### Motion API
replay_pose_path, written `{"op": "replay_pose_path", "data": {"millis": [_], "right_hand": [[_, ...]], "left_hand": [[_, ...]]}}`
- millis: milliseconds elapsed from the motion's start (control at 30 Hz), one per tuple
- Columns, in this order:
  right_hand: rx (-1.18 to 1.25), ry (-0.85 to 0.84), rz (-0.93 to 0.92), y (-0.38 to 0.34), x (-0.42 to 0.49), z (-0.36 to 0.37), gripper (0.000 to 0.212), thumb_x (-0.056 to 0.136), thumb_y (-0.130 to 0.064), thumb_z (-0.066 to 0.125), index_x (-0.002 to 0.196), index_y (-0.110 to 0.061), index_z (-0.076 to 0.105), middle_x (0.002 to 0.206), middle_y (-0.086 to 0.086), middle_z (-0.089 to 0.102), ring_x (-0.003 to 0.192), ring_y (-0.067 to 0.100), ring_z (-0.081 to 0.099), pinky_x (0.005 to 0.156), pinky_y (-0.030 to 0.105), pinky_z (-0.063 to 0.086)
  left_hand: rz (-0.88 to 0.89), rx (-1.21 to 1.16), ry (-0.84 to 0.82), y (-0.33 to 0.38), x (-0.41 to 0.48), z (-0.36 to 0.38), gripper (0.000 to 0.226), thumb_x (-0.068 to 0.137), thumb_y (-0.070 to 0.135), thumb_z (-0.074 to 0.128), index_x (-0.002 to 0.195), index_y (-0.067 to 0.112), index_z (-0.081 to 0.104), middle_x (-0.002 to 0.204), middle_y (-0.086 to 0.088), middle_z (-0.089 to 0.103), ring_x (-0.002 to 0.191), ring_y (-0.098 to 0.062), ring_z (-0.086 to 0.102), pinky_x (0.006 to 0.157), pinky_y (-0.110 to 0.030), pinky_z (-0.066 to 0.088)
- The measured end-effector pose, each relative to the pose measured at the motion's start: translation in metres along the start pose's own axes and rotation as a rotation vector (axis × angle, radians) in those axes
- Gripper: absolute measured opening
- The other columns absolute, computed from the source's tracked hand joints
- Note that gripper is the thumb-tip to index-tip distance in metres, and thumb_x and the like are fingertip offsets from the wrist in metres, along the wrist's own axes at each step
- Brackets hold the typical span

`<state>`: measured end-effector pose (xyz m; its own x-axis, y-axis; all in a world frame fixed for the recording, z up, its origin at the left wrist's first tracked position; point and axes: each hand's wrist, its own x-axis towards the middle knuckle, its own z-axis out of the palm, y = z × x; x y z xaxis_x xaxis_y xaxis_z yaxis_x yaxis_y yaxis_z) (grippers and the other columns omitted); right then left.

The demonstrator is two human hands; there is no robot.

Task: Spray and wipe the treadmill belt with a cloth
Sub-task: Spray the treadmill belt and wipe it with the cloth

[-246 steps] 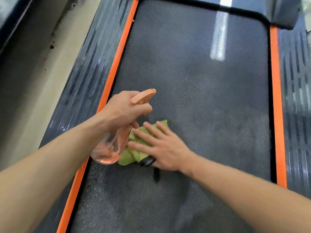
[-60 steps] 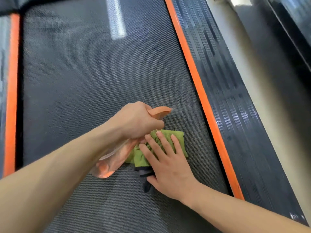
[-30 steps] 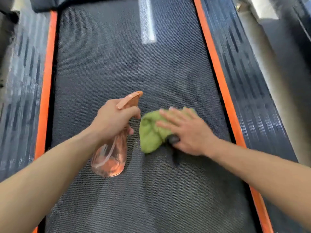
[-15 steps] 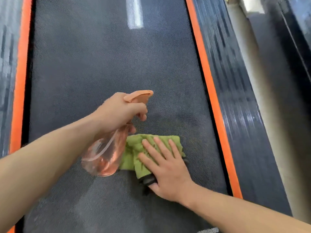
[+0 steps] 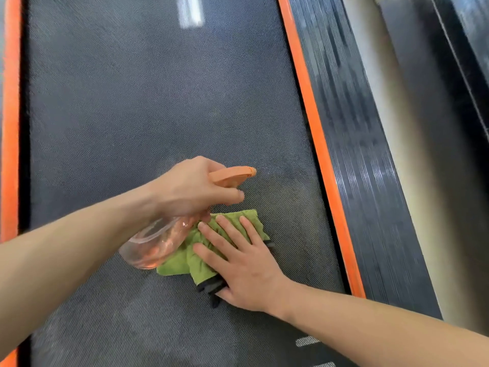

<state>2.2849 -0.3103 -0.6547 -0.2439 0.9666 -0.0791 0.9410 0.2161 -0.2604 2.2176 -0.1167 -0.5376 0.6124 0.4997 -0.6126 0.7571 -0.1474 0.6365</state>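
The dark textured treadmill belt (image 5: 137, 107) fills most of the view. My left hand (image 5: 195, 190) grips a clear spray bottle (image 5: 156, 243) with an orange nozzle, held tilted just above the belt with the nozzle pointing right. My right hand (image 5: 243, 263) lies flat with straight, spread fingers on a crumpled green cloth (image 5: 185, 260) with a dark edge, pressing it to the belt right of centre. The bottle's body overlaps the cloth's left part.
Orange strips border the belt on the left (image 5: 10, 128) and right (image 5: 317, 144). A ribbed black side rail (image 5: 365, 168) runs along the right, with pale floor (image 5: 402, 144) beyond it. A white mark (image 5: 190, 11) sits on the belt far ahead.
Over the last second my right hand slid the cloth back toward me and to the right. My left hand followed with the bottle, its nozzle now nearer the right orange strip.
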Motion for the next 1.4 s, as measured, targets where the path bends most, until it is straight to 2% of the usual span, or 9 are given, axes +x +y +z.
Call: {"op": "replay_pose_path", "data": {"millis": [133,267,400,567,700,833,1033,1200,1400], "right_hand": [[-0.024,-0.032,0.01,-0.005,-0.004,-0.001,0.083,0.078,-0.055,0.064,0.152,-0.029,0.037,0.169,0.004,0.019,0.155,0.036,0.013,0.122,0.063,0.013],[-0.011,-0.063,-0.005,-0.013,-0.016,0.002,0.084,0.079,-0.055,0.066,0.153,-0.029,0.036,0.17,0.003,0.017,0.156,0.037,0.011,0.121,0.064,0.016],[-0.021,-0.079,-0.032,-0.018,-0.025,0.002,0.081,0.081,-0.056,0.064,0.153,-0.029,0.037,0.168,0.004,0.021,0.155,0.038,0.016,0.121,0.063,0.019],[-0.015,-0.097,-0.045,-0.017,-0.024,-0.001,0.079,0.083,-0.057,0.061,0.152,-0.028,0.037,0.168,0.005,0.021,0.154,0.038,0.019,0.12,0.064,0.019],[-0.018,-0.084,-0.066,-0.013,-0.017,-0.002,0.076,0.084,-0.062,0.059,0.15,-0.03,0.04,0.168,0.005,0.023,0.154,0.038,0.02,0.121,0.063,0.017],[-0.026,-0.068,-0.083,-0.011,-0.014,-0.003,0.076,0.082,-0.064,0.061,0.148,-0.03,0.043,0.167,0.006,0.027,0.152,0.039,0.026,0.119,0.062,0.02],[-0.033,-0.067,-0.095,-0.01,-0.011,-0.006,0.074,0.081,-0.064,0.057,0.146,-0.031,0.044,0.166,0.006,0.028,0.151,0.038,0.029,0.119,0.061,0.02],[-0.045,-0.048,-0.105,-0.008,-0.006,-0.006,0.072,0.083,-0.065,0.055,0.145,-0.03,0.046,0.166,0.007,0.03,0.151,0.036,0.031,0.119,0.059,0.02],[-0.051,-0.037,-0.111,-0.007,-0.004,-0.004,0.071,0.083,-0.064,0.054,0.144,-0.029,0.048,0.165,0.007,0.031,0.15,0.036,0.032,0.118,0.06,0.022]], "left_hand": [[0.0,0.087,-0.007,-0.001,-0.01,-0.001,0.033,0.075,0.043,0.073,0.068,0.015,0.056,0.06,0.004,0.057,0.055,-0.016,0.056,0.057,-0.029,0.052],[-0.024,0.102,-0.108,-0.004,-0.02,-0.002,0.054,0.06,0.056,0.067,0.083,0.008,0.066,0.072,-0.013,0.067,0.056,-0.015,0.059,0.068,-0.041,0.06],[-0.009,0.094,-0.139,-0.01,-0.022,0.005,0.028,0.08,0.03,0.078,0.084,0.005,0.068,0.065,-0.004,0.063,0.047,-0.013,0.063,0.053,-0.027,0.054],[-0.034,0.059,-0.184,-0.012,-0.031,0.003,0.047,0.058,0.051,0.069,0.085,0.013,0.072,0.083,-0.013,0.073,0.066,-0.024,0.074,0.066,-0.036,0.065],[-0.091,-0.131,0.124,-0.022,-0.024,-0.001,0.042,0.072,0.039,0.073,0.104,0.012,0.076,0.094,-0.012,0.075,0.053,-0.019,0.07,0.062,-0.033,0.062],[-0.198,-0.268,0.396,-0.026,-0.011,-0.019,0.023,0.084,0.026,0.072,0.099,0.01,0.079,0.096,-0.008,0.077,0.049,-0.021,0.071,0.055,-0.024,0.051],[-0.213,-0.134,0.454,-0.025,-0.001,-0.027,0.021,0.087,0.028,0.065,0.069,0.017,0.064,0.069,-0.002,0.074,0.053,-0.016,0.074,0.067,-0.026,0.056],[-0.225,-0.123,0.42,-0.034,-0.005,-0.028,0.019,0.087,0.032,0.071,0.075,0.018,0.07,0.06,0.008,0.067,0.048,-0.012,0.073,0.056,-0.014,0.046],[-0.185,-0.126,0.45,-0.036,-0.006,-0.025,0.02,0.088,0.029,0.069,0.071,0.02,0.064,0.061,0.006,0.07,0.05,-0.014,0.074,0.059,-0.024,0.049]]}}
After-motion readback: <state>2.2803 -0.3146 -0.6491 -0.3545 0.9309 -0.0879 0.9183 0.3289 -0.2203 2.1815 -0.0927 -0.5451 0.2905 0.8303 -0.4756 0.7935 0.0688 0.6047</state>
